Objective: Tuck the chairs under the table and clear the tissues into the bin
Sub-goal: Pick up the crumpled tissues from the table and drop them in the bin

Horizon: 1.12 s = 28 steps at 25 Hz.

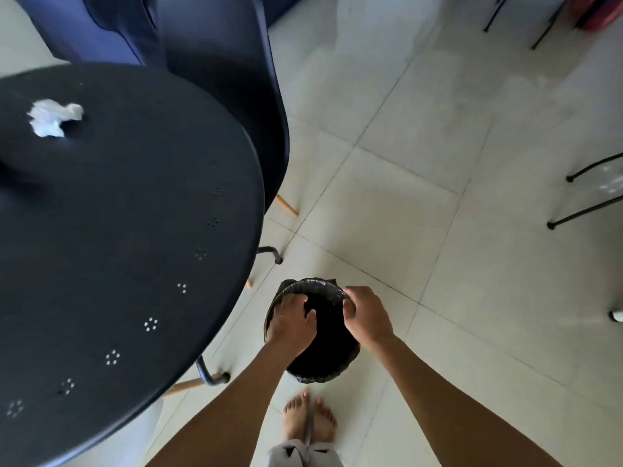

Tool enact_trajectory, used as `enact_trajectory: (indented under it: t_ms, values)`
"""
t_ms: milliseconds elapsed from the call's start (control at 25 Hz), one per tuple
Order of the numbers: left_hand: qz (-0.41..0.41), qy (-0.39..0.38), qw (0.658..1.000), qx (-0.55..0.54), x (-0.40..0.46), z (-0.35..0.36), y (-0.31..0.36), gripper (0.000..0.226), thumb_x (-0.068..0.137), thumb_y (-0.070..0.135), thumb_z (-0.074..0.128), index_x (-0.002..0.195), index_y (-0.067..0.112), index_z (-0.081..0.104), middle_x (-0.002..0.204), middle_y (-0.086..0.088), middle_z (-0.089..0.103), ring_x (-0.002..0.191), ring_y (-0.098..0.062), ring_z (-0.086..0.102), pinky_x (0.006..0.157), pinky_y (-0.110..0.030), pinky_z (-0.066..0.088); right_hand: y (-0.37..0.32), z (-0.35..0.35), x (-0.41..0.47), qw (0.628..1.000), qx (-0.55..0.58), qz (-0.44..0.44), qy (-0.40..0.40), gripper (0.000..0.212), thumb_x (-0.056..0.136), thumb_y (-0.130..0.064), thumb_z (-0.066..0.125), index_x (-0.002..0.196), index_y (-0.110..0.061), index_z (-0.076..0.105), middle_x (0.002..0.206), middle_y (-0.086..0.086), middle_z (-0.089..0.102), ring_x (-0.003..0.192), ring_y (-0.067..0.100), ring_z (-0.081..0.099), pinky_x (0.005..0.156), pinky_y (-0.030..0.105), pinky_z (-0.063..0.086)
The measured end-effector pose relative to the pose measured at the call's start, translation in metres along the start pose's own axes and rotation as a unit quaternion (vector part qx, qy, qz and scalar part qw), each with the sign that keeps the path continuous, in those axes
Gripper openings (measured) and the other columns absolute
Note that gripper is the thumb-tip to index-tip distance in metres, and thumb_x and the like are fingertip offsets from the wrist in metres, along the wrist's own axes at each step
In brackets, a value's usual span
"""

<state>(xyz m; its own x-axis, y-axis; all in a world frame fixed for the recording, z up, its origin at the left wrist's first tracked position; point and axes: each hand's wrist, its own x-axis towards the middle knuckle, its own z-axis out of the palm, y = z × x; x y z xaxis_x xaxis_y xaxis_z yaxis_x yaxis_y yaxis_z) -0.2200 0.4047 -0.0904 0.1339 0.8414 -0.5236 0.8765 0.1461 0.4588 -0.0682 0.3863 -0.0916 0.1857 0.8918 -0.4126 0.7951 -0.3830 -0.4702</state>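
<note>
A small bin (313,369) with a black liner stands on the floor just in front of my feet. My left hand (291,320) lies over its left rim with the fingers curled down inside. My right hand (365,315) grips the right rim. A crumpled white tissue (54,116) lies on the round black table (135,230) at the far left. A dark chair (232,79) stands behind the table, its seat partly under the tabletop, with wooden legs showing below.
Black metal table legs (212,375) end close to the bin's left side. More black chair legs (586,193) stand at the right edge and the upper right. Pale floor tiles (438,163) spread to the right of the table.
</note>
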Motion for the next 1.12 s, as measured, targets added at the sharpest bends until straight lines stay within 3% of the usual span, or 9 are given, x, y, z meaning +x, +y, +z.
enact_trajectory:
  t_ms: [240,440,600,840,1120]
  values:
    - [0.085,0.08,0.992,0.04,-0.048,-0.084,0.052,0.041,0.095,0.034,0.04,0.132,0.018,0.044,0.138,-0.001,0.043,0.126,-0.022,0.043,0.101,-0.039,0.045,-0.067,-0.099,-0.023,0.992,-0.023,-0.091,0.087,0.035,0.093,-0.018,0.048,0.127,-0.011,0.055,0.129,0.01,0.057,0.12,0.025,0.053,0.104,0.032,0.043]
    - [0.1,0.187,0.977,0.034,-0.06,-0.169,0.045,0.04,0.096,0.033,0.038,0.132,0.018,0.045,0.136,-0.002,0.045,0.124,-0.022,0.042,0.099,-0.038,0.048,-0.144,-0.143,-0.01,0.979,-0.035,-0.163,0.116,0.035,0.093,-0.018,0.048,0.126,-0.01,0.055,0.13,0.012,0.057,0.12,0.028,0.052,0.101,0.034,0.045]
    - [0.057,0.252,0.966,-0.001,-0.058,-0.242,-0.016,0.038,0.095,0.033,0.041,0.129,0.017,0.048,0.134,-0.001,0.047,0.124,-0.022,0.043,0.097,-0.037,0.049,-0.235,-0.132,0.013,0.966,-0.041,-0.232,0.104,0.037,0.094,-0.02,0.05,0.129,-0.011,0.054,0.132,0.012,0.055,0.121,0.029,0.051,0.1,0.036,0.044]
    - [-0.076,0.298,0.951,-0.023,-0.055,-0.334,-0.157,0.036,0.095,0.032,0.043,0.125,0.014,0.05,0.129,-0.004,0.049,0.121,-0.023,0.045,0.091,-0.039,0.052,-0.372,-0.077,0.062,0.955,-0.062,-0.287,0.031,0.036,0.093,-0.022,0.052,0.129,-0.015,0.054,0.135,0.009,0.05,0.125,0.027,0.046,0.104,0.039,0.043]
    - [-0.222,0.319,0.921,-0.02,-0.045,-0.417,-0.285,0.04,0.094,0.034,0.044,0.129,0.014,0.047,0.134,-0.012,0.046,0.126,-0.032,0.039,0.099,-0.043,0.044,-0.503,-0.02,0.122,0.937,-0.135,-0.322,-0.018,0.05,0.087,-0.021,0.058,0.136,-0.018,0.045,0.141,0.011,0.041,0.129,0.031,0.038,0.103,0.043,0.042]
